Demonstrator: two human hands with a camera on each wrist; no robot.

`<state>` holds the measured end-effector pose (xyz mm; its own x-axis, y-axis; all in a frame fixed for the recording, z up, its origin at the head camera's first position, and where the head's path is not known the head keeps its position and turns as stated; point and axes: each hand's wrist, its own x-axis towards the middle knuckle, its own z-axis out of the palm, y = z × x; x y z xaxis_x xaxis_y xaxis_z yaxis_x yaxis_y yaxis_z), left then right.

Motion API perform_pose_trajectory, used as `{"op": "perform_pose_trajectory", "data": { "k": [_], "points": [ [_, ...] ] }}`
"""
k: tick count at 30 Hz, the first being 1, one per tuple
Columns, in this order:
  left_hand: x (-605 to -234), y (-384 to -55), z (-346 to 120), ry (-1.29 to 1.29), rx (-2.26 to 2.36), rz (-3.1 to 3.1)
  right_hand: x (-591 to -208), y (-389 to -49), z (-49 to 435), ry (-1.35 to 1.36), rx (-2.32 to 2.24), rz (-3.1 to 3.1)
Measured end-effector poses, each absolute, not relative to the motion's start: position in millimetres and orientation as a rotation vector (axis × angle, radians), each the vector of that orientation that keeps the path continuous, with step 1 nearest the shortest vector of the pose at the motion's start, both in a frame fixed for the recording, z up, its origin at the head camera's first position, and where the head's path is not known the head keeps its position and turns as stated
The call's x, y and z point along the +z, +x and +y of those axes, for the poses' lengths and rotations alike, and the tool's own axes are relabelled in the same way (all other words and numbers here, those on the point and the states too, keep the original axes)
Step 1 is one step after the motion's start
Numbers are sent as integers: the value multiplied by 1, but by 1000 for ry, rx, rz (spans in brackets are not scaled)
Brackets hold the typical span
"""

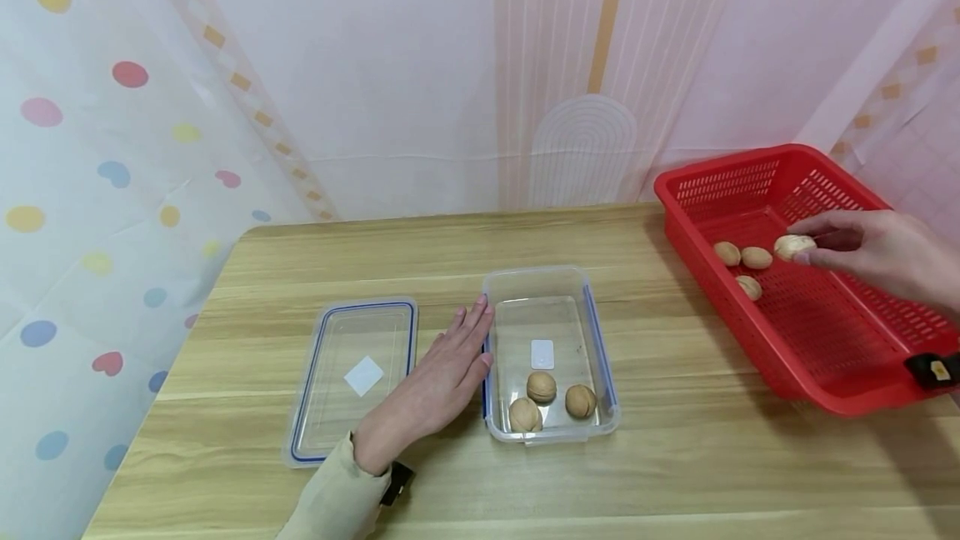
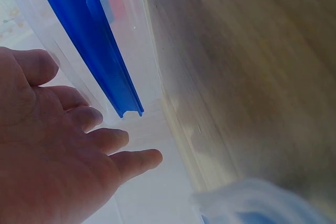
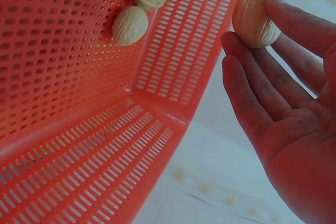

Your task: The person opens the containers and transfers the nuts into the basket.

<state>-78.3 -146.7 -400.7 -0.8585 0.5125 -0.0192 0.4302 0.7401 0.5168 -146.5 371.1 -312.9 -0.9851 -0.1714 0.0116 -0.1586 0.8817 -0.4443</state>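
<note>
My right hand (image 1: 885,252) pinches a walnut (image 1: 793,247) between thumb and fingertips, above the red basket (image 1: 787,365). The right wrist view shows the same walnut (image 3: 256,18) held at the fingertips, higher than the basket's rim. Three more walnuts (image 1: 756,257) lie on the basket's bottom near its left wall. With fingers straight, my left hand (image 1: 438,377) rests against the left side of a clear plastic box (image 1: 542,286). Inside that box, three walnuts (image 1: 542,387) sit toward the near end. The left wrist view shows the box's blue side clip (image 2: 94,45) beside the fingers.
A clear lid (image 1: 330,390) with a blue seal and a white label lies flat on the wooden table (image 1: 450,257), left of the box. Behind the table hangs a patterned cloth (image 1: 405,65). The basket stands at the table's right side.
</note>
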Motion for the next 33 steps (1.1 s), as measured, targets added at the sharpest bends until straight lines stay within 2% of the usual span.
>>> {"op": "perform_pose_trajectory", "data": {
  "k": [20,33],
  "points": [
    [-400,-76,-148,745,765,2787,-327,-180,386,-263,-615,2855],
    [-400,-75,-149,751,775,2781,-346,-186,395,-284,-545,2778]
  ]
}}
